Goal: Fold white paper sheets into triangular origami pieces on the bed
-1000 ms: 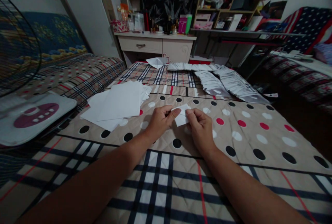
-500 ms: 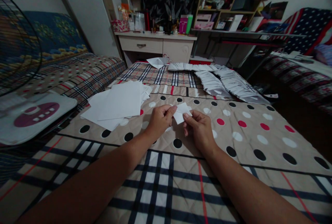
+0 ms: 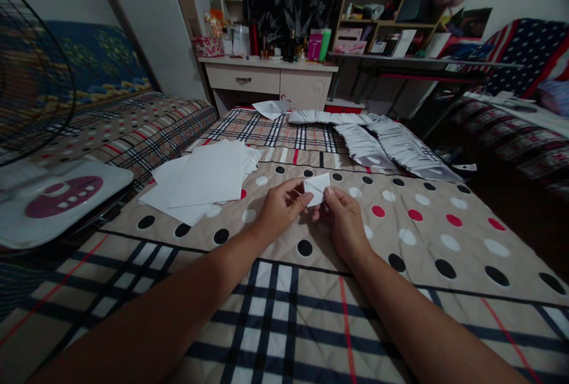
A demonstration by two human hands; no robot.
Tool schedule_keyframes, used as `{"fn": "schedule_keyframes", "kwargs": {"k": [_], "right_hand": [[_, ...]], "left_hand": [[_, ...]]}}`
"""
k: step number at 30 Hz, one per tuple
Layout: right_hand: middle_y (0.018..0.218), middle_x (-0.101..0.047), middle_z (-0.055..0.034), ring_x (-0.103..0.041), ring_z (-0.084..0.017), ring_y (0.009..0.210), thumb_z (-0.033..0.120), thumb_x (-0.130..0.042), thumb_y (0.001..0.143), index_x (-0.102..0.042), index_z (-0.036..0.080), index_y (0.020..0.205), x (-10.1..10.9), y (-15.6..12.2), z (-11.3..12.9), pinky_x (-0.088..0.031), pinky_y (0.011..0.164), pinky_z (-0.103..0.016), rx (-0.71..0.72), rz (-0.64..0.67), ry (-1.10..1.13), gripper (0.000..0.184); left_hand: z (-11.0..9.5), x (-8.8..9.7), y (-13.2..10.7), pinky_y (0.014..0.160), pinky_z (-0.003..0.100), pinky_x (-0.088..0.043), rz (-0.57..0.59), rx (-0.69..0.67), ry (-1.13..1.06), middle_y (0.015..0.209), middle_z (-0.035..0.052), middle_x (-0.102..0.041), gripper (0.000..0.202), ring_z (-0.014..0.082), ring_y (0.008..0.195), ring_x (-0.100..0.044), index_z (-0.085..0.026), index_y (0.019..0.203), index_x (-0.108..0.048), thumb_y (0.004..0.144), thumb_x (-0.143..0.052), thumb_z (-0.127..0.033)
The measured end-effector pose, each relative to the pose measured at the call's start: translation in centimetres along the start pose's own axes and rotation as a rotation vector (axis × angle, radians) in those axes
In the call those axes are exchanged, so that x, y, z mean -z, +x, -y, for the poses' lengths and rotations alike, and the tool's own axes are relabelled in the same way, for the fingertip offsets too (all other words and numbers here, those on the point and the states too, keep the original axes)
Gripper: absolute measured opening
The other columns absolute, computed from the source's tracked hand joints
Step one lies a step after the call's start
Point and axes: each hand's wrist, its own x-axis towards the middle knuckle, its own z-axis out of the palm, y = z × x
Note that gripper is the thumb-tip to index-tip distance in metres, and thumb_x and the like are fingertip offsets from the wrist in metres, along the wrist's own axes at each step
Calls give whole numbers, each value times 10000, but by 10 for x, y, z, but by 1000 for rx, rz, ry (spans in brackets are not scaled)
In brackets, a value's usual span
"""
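Between my two hands is a small folded piece of white paper (image 3: 318, 186), held just above the bed. My left hand (image 3: 284, 205) pinches its left side, the thumb lying over the front. The right edge is gripped by my right hand (image 3: 341, 211) between thumb and fingers. Creases cross the paper's face; its back and some fingertips are hidden. Left of my hands lies a loose pile of white paper sheets (image 3: 212, 173). Rows of folded white paper pieces (image 3: 404, 150) stand packed together at the far right of the bed.
The spotted and checked bedspread (image 3: 275, 319) lies under everything. One folded white sheet (image 3: 271, 109) rests at the bed's far edge. A fan (image 3: 33, 76) and a white plastic board with a purple patch (image 3: 66, 197) are at left. Behind stands a white dresser (image 3: 244, 79).
The small folded paper has turned from a tilted position to a more level one. My left thumb has moved right, further onto its face. My right hand has shifted slightly.
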Motion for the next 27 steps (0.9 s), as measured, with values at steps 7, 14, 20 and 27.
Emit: {"fn": "schedule_keyframes", "kwargs": {"k": [7,14,20,27], "right_hand": [[1023,-644,-73,-587,-200,897,332,-695,769,-643,209,1042,5,3,0,-489,616,-268,379,-120,-453,304],[1002,-645,-50,-592,-211,946,311,-676,812,-658,232,959,8,0,7,-472,688,-311,615,-97,-663,167],[879,-679,-41,-601,-208,860,250,-602,866,-664,233,898,4,-7,12,-460,801,-373,736,-43,-797,71],[854,-675,-36,-617,-189,820,186,-585,853,-666,217,884,4,-6,10,-490,755,-351,787,-58,-783,91]], "left_hand": [[-6,9,0,545,220,-412,-117,-240,498,706,22,-607,116,112,615,-530,-150,810,-684,817,-576,-192],[-15,8,-6,679,272,-434,-18,-466,800,806,45,-606,149,154,752,-569,-167,865,-662,836,-517,-154],[-20,7,-9,702,295,-440,52,-542,938,817,58,-618,187,170,773,-572,-161,805,-635,865,-458,-152],[-15,6,-6,687,264,-454,-55,-612,819,794,36,-639,128,143,752,-588,-172,824,-655,856,-531,-177]]}}
